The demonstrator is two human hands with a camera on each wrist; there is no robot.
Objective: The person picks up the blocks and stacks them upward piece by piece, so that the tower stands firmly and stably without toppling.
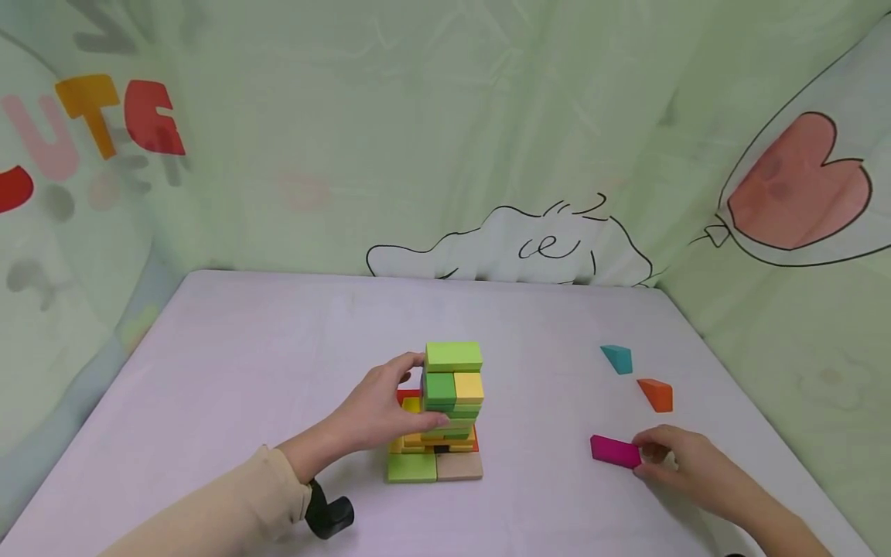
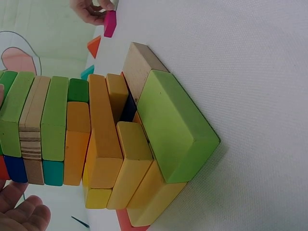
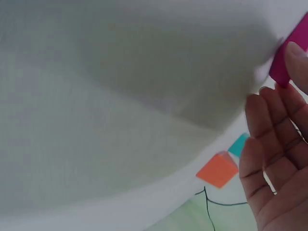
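Note:
A tower of coloured wooden blocks (image 1: 454, 357) stands on the table, with green, yellow, orange and plain wood pieces in stacked layers. My left hand (image 1: 379, 406) grips its upper part from the left, thumb across the front and fingers round the far side. In the left wrist view, the light green base block (image 2: 173, 125) and a plain wood block (image 2: 142, 62) lie at the tower's foot. Off to the right, my right hand (image 1: 689, 464) pinches one end of a magenta block (image 1: 614, 452) between thumb and fingers, low over the table.
Behind the right hand lie an orange wedge block (image 1: 657, 394) and a teal wedge block (image 1: 618, 359). A black strap and camera piece (image 1: 329, 512) sits on the left wrist. Printed cloth (image 1: 445, 139) hangs behind the white table (image 1: 278, 325).

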